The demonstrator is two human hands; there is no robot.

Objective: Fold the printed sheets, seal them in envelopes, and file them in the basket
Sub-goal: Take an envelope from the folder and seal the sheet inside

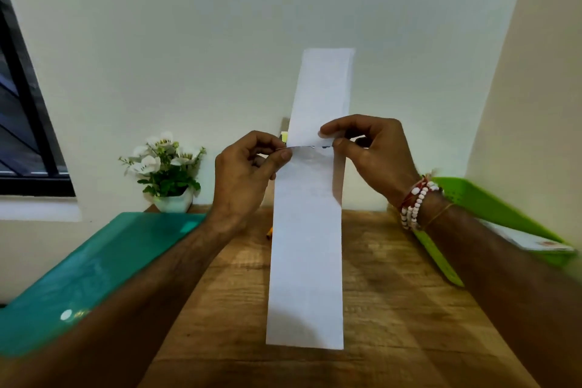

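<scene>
a brown wooden table with a streaked grain [393, 293] fills the lower middle of the view. along its left side lies a glossy teal plastic board [94, 271], running from the near left edge towards the far corner, with a small bright spot of reflected light near its close end. at the far left corner of the table stands a small white angular pot [174, 203] holding white flowers with green leaves [163, 154], close to the plain pale wall [189, 25]. on the left, a window with a black frame [28, 98] sits above a white sill [37, 209]. a small orange-yellow object [269, 232], too little of it showing to identify, lies on the table.
</scene>
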